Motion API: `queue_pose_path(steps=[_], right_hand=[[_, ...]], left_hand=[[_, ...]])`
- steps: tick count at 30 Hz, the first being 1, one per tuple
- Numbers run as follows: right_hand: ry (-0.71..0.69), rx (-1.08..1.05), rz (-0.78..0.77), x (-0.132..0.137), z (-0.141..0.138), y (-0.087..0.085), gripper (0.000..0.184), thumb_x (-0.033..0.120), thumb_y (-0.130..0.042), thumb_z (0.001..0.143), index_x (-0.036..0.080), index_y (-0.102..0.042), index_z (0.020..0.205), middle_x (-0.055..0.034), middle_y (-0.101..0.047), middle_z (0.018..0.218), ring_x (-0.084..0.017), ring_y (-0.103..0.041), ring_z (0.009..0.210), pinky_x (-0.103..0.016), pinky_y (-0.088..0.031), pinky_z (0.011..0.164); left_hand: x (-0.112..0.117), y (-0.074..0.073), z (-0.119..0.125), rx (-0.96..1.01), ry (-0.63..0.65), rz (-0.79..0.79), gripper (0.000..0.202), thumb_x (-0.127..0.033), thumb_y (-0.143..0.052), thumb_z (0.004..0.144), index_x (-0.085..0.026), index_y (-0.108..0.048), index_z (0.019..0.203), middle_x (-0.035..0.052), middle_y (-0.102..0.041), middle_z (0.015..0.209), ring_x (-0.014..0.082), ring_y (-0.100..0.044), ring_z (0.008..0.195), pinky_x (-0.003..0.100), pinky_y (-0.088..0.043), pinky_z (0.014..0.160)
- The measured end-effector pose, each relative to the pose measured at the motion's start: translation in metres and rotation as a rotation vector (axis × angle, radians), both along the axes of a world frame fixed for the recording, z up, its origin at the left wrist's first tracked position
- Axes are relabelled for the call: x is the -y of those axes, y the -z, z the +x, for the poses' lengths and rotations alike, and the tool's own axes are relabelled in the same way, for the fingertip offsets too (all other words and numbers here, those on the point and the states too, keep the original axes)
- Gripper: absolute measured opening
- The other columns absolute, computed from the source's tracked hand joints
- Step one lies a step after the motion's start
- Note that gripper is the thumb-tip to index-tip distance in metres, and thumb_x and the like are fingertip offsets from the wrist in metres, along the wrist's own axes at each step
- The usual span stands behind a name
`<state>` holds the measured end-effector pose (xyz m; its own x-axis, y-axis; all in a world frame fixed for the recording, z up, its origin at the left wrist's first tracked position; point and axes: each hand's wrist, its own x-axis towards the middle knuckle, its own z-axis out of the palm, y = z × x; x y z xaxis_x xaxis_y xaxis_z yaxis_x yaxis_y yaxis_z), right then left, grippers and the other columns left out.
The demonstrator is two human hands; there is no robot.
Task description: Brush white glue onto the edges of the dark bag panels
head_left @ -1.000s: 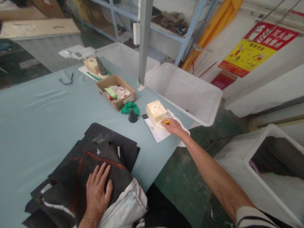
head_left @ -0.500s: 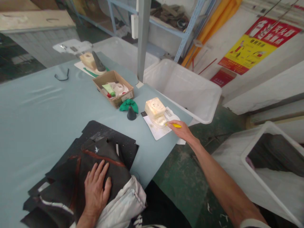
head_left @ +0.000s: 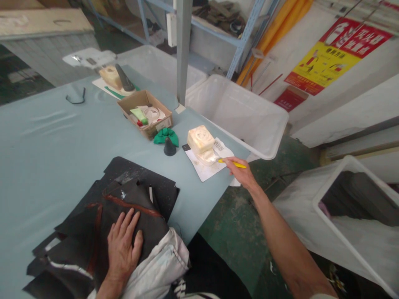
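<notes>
My left hand [head_left: 122,243] lies flat with fingers spread on a stack of black cut pieces [head_left: 109,207] with reddish lines at the near edge of the blue-grey table [head_left: 46,141]. My right hand [head_left: 241,172] reaches out at the table's right edge, pinching a thin yellow stick [head_left: 232,163] whose tip points at a smear beside a cream-coloured block [head_left: 200,139]. The block sits on a white sheet of paper [head_left: 205,166].
A small black cone [head_left: 169,147] and green cloth [head_left: 166,135] lie left of the block. Behind them are a cardboard box [head_left: 145,114] of small items, a grey post [head_left: 183,50] and white plastic bins [head_left: 240,114]. Another bin [head_left: 352,211] stands on the floor at right.
My right hand has drawn back from the cream block toward the table's right edge, and the yellow stick now shows more fully. My left hand stays on the black pieces.
</notes>
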<state>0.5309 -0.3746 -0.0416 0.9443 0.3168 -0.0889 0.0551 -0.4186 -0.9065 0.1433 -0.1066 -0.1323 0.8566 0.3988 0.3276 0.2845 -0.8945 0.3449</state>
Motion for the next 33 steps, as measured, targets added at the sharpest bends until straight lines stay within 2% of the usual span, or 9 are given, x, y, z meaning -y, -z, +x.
queue_pose_path(steps=[4,7,10,16,18,21,24,29,33], right_hand=[[0.012,0.018,0.02,-0.005,0.0,0.016,0.039,0.056,-0.071,0.081,0.02,-0.082,0.092,-0.0019,-0.074,0.076,-0.014,-0.06,0.06,-0.024,-0.049,0.052],[0.0,0.053,0.031,-0.012,0.002,0.026,0.035,0.053,-0.071,0.081,0.021,-0.082,0.091,-0.0044,-0.079,0.09,-0.019,-0.069,0.079,-0.026,-0.056,0.065],[-0.002,0.067,0.03,-0.013,-0.002,0.03,0.032,0.05,-0.073,0.079,0.021,-0.082,0.088,-0.0056,-0.081,0.096,-0.022,-0.072,0.092,-0.03,-0.059,0.076],[0.105,0.012,0.02,0.01,-0.024,0.025,0.042,0.056,-0.078,0.073,0.019,-0.082,0.092,-0.0072,-0.079,0.088,-0.017,-0.063,0.062,-0.027,-0.052,0.051],[0.159,-0.003,-0.015,0.015,-0.031,0.025,0.04,0.054,-0.08,0.071,0.02,-0.083,0.091,-0.0074,-0.079,0.087,-0.017,-0.063,0.062,-0.026,-0.053,0.049],[0.147,-0.025,-0.057,0.01,-0.05,0.021,0.037,0.053,-0.079,0.074,0.022,-0.084,0.094,-0.007,-0.076,0.08,-0.017,-0.064,0.06,-0.027,-0.054,0.049],[0.088,-0.009,-0.011,-0.015,-0.083,0.01,0.036,0.052,-0.076,0.079,0.023,-0.083,0.1,-0.0053,-0.074,0.074,-0.016,-0.061,0.054,-0.028,-0.054,0.048],[-0.005,-0.044,0.138,-0.095,-0.157,-0.013,0.032,0.049,-0.076,0.082,0.022,-0.078,0.099,-0.0023,-0.071,0.072,-0.014,-0.063,0.055,-0.028,-0.058,0.054],[0.056,-0.029,0.276,-0.157,-0.208,-0.023,0.036,0.053,-0.074,0.084,0.019,-0.075,0.093,-0.0018,-0.07,0.066,-0.013,-0.062,0.051,-0.027,-0.056,0.051]], left_hand=[[0.0,0.0,-0.001,-0.008,0.002,-0.005,0.065,-0.025,-0.049,0.101,-0.03,-0.033,0.164,0.0189,-0.057,0.153,0.0411,-0.043,0.15,0.062,-0.038,0.115],[0.0,0.002,0.0,0.005,0.003,-0.021,0.065,-0.025,-0.049,0.101,-0.031,-0.033,0.164,0.0179,-0.056,0.155,0.0399,-0.042,0.152,0.062,-0.038,0.117],[0.001,0.003,0.0,0.007,-0.009,-0.036,0.064,-0.024,-0.05,0.101,-0.032,-0.035,0.163,0.0163,-0.055,0.156,0.0386,-0.041,0.152,0.062,-0.037,0.118],[0.007,-0.002,-0.005,-0.078,-0.042,-0.055,0.059,-0.023,-0.05,0.1,-0.027,-0.044,0.158,0.0141,-0.054,0.158,0.0367,-0.041,0.152,0.061,-0.036,0.119],[0.009,-0.003,-0.005,-0.111,-0.061,-0.071,0.056,-0.023,-0.049,0.1,-0.024,-0.047,0.155,0.0137,-0.053,0.159,0.0353,-0.038,0.154,0.06,-0.034,0.121],[0.012,-0.004,-0.006,-0.131,-0.085,-0.088,0.053,-0.024,-0.049,0.1,-0.022,-0.051,0.153,0.0132,-0.052,0.16,0.0342,-0.037,0.155,0.059,-0.031,0.123],[0.014,-0.005,-0.006,-0.126,-0.086,-0.109,0.053,-0.023,-0.049,0.099,-0.021,-0.052,0.151,0.0129,-0.052,0.161,0.034,-0.036,0.155,0.059,-0.028,0.124],[0.018,-0.005,-0.007,-0.119,-0.099,-0.159,0.055,-0.022,-0.053,0.096,-0.021,-0.053,0.151,0.0117,-0.051,0.162,0.0349,-0.036,0.155,0.061,-0.025,0.125],[0.018,-0.004,-0.007,-0.102,-0.102,-0.199,0.056,-0.021,-0.055,0.096,-0.02,-0.054,0.151,0.0118,-0.049,0.164,0.0384,-0.036,0.154,0.065,-0.026,0.123]])
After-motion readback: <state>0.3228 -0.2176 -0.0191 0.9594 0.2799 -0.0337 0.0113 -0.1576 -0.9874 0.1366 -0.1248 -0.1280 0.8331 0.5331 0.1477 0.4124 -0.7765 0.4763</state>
